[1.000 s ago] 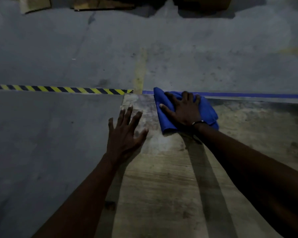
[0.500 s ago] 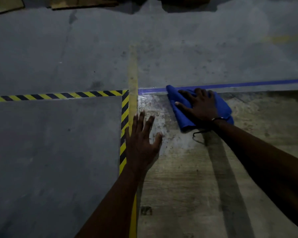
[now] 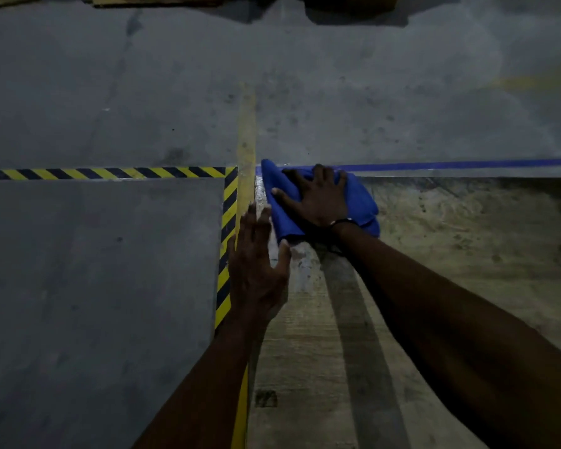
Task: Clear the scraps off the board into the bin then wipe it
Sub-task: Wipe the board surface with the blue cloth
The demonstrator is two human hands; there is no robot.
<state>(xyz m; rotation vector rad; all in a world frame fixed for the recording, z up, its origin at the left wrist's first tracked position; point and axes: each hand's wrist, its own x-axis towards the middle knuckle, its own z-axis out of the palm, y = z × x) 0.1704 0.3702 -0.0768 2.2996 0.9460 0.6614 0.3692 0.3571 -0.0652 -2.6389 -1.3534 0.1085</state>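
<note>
Cloth (image 3: 321, 202) nearer board (image 3: 434, 286) corner | right hand (image 3: 318, 199) fingers spread, pressing it | left hand (image 3: 256, 267) flat

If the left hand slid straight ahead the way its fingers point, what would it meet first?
Probably nothing soon: the left hand points up the board's left edge, passing just left of the blue cloth. Its thumb might brush the cloth; depth is unclear.

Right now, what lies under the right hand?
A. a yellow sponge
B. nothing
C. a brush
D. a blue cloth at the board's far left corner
D: the right hand presses a blue cloth flat on the board at its far left corner.
</note>
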